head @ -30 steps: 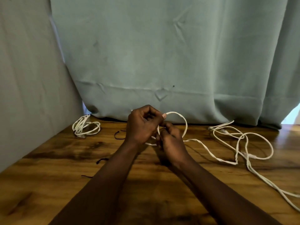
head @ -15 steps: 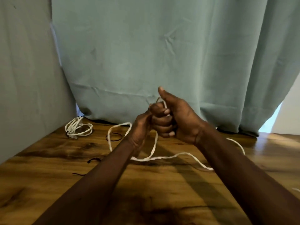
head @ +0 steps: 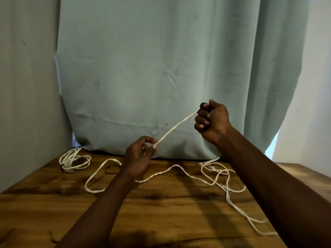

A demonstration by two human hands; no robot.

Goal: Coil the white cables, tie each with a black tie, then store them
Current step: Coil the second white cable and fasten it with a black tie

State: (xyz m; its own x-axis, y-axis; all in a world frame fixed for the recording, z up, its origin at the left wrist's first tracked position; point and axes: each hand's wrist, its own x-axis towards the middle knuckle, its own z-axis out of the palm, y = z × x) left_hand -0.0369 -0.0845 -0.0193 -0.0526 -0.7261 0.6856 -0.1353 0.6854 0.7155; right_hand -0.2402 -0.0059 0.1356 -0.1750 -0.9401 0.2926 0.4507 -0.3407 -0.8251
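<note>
A long white cable (head: 176,125) runs taut between my two hands above the wooden table (head: 161,203). My right hand (head: 212,120) is raised and grips one part of it in a fist. My left hand (head: 138,158), lower and to the left, pinches the cable between thumb and fingertips. The rest of the cable trails loose over the table in a loop at the left (head: 93,178) and a tangle at the right (head: 222,178). A coiled white cable (head: 74,161) lies at the back left. A black tie (head: 110,170) lies next to my left wrist.
A pale green curtain (head: 161,68) hangs behind the table and reaches its back edge. A grey wall (head: 26,86) closes the left side. The table's right edge (head: 304,174) runs diagonally past my right forearm.
My hands were together at the cable; they have drawn apart. The right hand rose up and to the right, stretching a length of cable out from the left hand.
</note>
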